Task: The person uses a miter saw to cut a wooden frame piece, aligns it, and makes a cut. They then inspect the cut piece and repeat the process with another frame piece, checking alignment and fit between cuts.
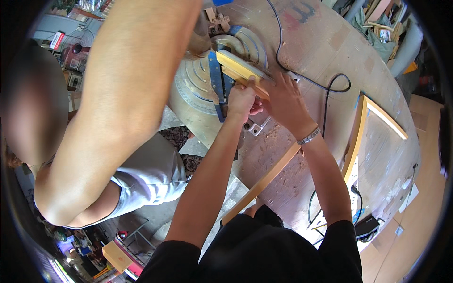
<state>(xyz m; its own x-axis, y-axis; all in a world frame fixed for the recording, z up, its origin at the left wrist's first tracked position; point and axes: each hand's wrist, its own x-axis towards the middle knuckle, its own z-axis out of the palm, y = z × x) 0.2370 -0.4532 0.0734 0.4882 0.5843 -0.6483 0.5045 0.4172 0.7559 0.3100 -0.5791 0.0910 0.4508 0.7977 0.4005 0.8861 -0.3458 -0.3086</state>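
Observation:
A light wooden strip (236,65) lies across the blue-edged, round base of a mitre saw (216,82). My left hand (241,100) is closed on its near end, thumb on top and fingers curled beneath. Beside it, my right hand (286,102), with a metal-band watch (309,136) on the wrist, lies over the same end of the strip, gripping its right side; its fingertips are partly hidden. Another person's bare arm (134,70) reaches across from the left to the saw's upper part, where the hand is mostly cut off by the frame.
A longer wooden strip (264,181) runs from near my body to beneath my right wrist. An angled wooden frame piece (357,134) lies on the worktable (330,56) at right. A black cable (325,106) loops across the table near a power strip (353,177). The other person sits close at left.

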